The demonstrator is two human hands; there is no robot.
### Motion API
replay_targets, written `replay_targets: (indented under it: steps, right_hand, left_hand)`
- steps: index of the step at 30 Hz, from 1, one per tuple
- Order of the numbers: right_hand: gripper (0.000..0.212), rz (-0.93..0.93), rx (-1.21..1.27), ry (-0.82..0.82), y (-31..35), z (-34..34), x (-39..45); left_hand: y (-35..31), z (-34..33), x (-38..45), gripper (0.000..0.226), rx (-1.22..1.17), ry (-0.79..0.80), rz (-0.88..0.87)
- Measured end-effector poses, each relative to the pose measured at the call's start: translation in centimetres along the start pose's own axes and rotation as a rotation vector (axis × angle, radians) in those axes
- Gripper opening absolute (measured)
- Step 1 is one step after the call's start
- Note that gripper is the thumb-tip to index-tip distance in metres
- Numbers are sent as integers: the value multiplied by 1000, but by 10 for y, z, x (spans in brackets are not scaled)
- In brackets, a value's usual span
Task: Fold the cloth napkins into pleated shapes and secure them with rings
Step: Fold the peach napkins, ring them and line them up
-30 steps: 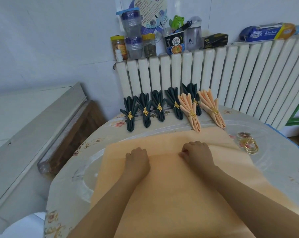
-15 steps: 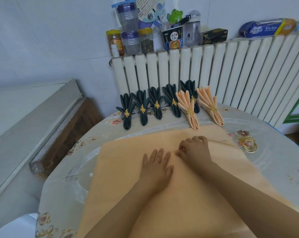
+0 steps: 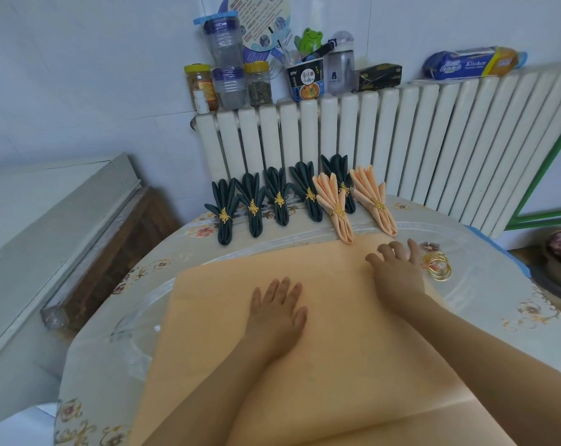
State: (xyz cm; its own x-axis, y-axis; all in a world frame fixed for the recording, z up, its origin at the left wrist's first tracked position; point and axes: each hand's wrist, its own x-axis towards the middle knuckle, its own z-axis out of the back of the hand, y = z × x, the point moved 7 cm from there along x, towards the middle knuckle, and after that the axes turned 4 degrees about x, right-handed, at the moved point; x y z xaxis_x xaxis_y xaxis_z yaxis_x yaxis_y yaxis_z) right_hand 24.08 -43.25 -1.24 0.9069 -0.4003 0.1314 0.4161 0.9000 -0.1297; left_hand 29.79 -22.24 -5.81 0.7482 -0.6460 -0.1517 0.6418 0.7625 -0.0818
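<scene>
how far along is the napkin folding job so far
Done: five dark green pleated napkins and two peach pleated napkins stand ringed by the radiator. In hand: a flat peach cloth napkin, unpleated, under the open left hand and right hand. Left: pleating it and fitting one of the loose gold rings.

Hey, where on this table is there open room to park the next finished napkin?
Bare table lies left of the spread peach napkin, in front of the dark green napkins. More lies at the right edge, past the gold rings. The back row by the radiator is crowded; the two peach napkins overlap a green one.
</scene>
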Motion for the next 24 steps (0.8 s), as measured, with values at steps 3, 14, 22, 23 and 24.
replay_targets:
  steps: [3,14,22,23,24]
  right_hand:
    - [40,66,205,4,27,3,-18]
    - [65,305,505,26,109,-7,-100]
    - [62,289,482,23,111,-3,-98]
    - [68,282,494,33,111,-3,-97]
    - [71,274,500,27,112,-1,-98]
  left_hand:
    - [8,10,0,51,-73,-42,3]
    - [118,41,-15,37,144,-17,225]
    - [143,67,-41,30,284,-25,319]
    - [140,75,-48,29,266,-53,322]
    - [135,81,-57,25,204,-80,319]
